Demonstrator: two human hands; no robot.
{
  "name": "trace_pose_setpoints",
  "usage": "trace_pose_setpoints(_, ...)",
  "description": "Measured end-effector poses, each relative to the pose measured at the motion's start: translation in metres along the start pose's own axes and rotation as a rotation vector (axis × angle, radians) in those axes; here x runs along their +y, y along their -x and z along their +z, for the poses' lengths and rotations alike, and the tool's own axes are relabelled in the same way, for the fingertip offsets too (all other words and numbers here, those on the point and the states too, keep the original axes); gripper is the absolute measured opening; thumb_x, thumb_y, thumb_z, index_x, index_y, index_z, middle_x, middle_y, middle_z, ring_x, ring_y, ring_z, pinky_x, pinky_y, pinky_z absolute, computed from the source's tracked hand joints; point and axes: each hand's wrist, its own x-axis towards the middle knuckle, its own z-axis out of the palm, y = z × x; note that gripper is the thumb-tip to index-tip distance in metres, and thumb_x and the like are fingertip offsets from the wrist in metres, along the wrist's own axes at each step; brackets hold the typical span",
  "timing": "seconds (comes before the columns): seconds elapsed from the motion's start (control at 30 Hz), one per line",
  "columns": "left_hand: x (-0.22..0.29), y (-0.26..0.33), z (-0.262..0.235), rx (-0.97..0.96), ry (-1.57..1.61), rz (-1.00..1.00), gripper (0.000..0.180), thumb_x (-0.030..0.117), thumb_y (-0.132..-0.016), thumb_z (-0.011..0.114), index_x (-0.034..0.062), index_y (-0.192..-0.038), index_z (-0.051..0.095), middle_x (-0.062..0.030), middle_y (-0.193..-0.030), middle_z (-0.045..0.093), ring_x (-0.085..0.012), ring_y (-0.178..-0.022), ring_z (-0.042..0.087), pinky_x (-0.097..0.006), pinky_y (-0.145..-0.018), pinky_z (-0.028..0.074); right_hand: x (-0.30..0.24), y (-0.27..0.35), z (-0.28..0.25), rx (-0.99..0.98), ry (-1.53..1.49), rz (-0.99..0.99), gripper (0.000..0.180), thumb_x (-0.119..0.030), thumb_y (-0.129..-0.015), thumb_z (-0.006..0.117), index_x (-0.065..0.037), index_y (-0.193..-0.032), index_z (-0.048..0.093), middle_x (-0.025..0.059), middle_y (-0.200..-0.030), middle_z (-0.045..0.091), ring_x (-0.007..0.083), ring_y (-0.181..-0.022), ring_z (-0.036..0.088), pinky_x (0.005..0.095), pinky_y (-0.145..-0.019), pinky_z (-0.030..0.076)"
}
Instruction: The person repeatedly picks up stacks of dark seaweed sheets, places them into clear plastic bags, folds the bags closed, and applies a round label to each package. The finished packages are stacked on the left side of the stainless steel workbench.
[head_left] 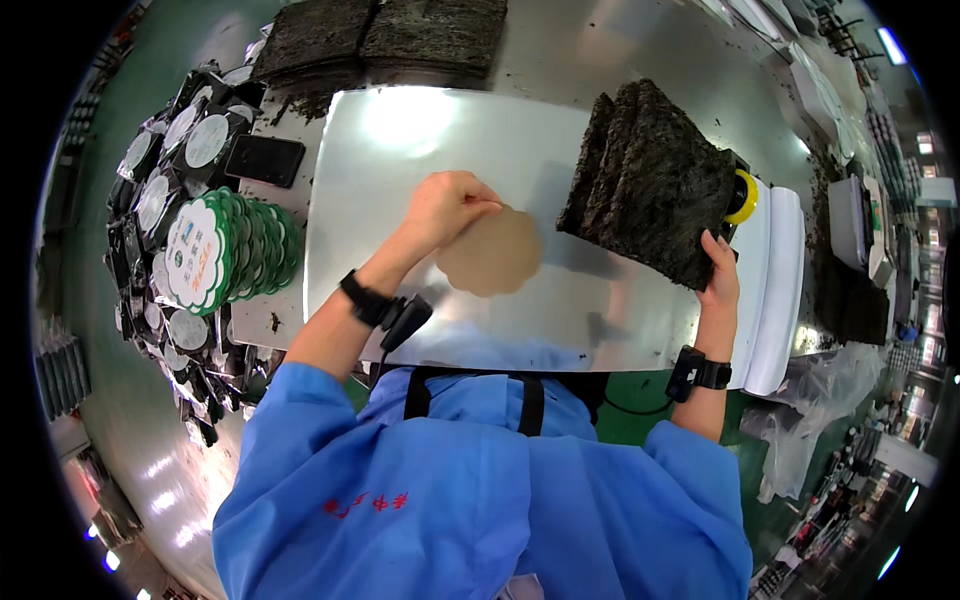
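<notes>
My left hand [452, 207] pinches the upper edge of a brown scalloped round card [492, 255], over the middle of a shiny metal sheet [385, 290]. To the right, a thick, slightly fanned bundle of dark dried seaweed sheets [645, 190] is in my right hand [720, 272]. The thumb of that hand lies over the bundle's lower right corner; its other fingers are hidden behind it. Just past the bundle's right edge shows a yellow ring [742, 196] on a black piece, partly covered.
At the left stand stacked green-and-white scalloped cards [195, 255], a black phone [265, 160] and a heap of black packets with round white labels [152, 203]. Tall seaweed stacks [430, 40] lie at the back. A white roll [775, 290] and crumpled clear plastic [825, 405] are at the right.
</notes>
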Motion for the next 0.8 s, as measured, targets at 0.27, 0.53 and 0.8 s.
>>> trace_pose_setpoints(0.27, -0.032, -0.035, 0.053, 0.259, -0.342, 0.214, 0.014, 0.022, -0.078, 0.074, 0.0154, -0.09, 0.074, -0.0044, -0.106, 0.066, -0.0258, -0.106, 0.058, -0.037, -0.087, 0.046, 0.042, 0.023, 0.003, 0.083, -0.013, 0.07, 0.028, -0.007, -0.088, 0.068, 0.002, -0.113, 0.06, 0.0089, -0.102, 0.068, 0.0189, -0.088, 0.068, 0.033, -0.079, 0.056)
trace_pose_setpoints(0.53, -0.045, -0.001, 0.016, 0.323, 0.496, -0.193, 0.043, 0.03, -0.1, 0.055, 0.0037, -0.134, 0.054, -0.0075, -0.141, 0.05, -0.0204, -0.131, 0.044, -0.033, -0.111, 0.033, 0.074, 0.025, 0.061, 0.05, 0.057, 0.147, 0.046, -0.006, -0.083, 0.073, 0.006, -0.123, 0.054, 0.015, -0.112, 0.065, 0.0227, -0.098, 0.065, 0.0352, -0.087, 0.053)
trace_pose_setpoints(0.8, -0.01, 0.059, 0.013, 0.231, 0.995, -0.354, 0.065, 0.011, -0.099, 0.052, -0.002, -0.152, 0.016, -0.0159, -0.151, 0.036, -0.0207, -0.137, 0.038, -0.031, -0.112, 0.031, 0.127, 0.022, 0.135, 0.092, 0.352, 0.057, 0.06, -0.016, -0.079, 0.08, 0.008, -0.126, 0.051, 0.0151, -0.114, 0.065, 0.0206, -0.102, 0.063, 0.033, -0.089, 0.051)
